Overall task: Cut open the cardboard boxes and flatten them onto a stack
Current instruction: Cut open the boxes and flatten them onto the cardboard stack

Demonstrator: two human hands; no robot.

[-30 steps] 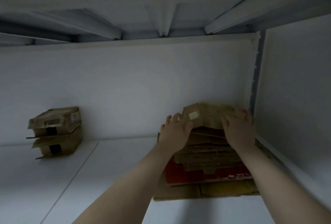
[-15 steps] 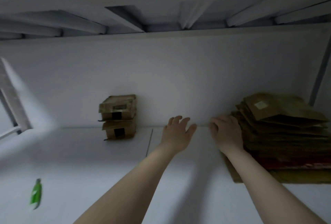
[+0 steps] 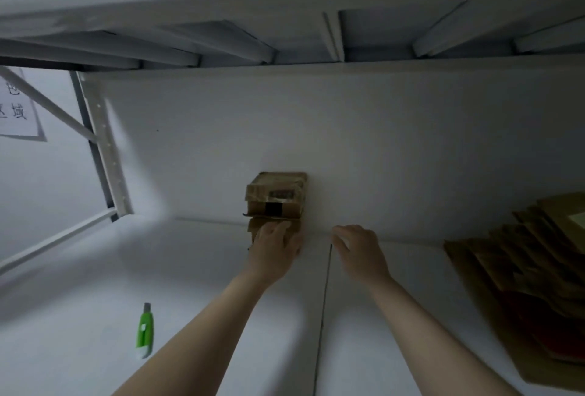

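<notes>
Two small brown cardboard boxes stand one on the other against the white back wall. The upper box (image 3: 275, 196) has a black patch on its front. My left hand (image 3: 275, 247) lies on the front of the lower box (image 3: 255, 225) and hides most of it, fingers fairly straight. Just to the right, my right hand (image 3: 361, 250) hovers with relaxed fingers and holds nothing. A stack of flattened cardboard (image 3: 522, 262) lies at the right edge. A green utility knife (image 3: 144, 330) lies on the white shelf (image 3: 190, 269), left of my left forearm.
The shelf above hangs low overhead with metal ribs. A perforated upright post (image 3: 104, 155) and cross braces close off the left side. A paper sign (image 3: 15, 107) hangs at far left. A seam (image 3: 323, 316) runs along the shelf between my arms.
Both hands left the flattened stack and moved left across the shelf. My left hand has reached the lower box; the view swung left, bringing the green knife fully in.
</notes>
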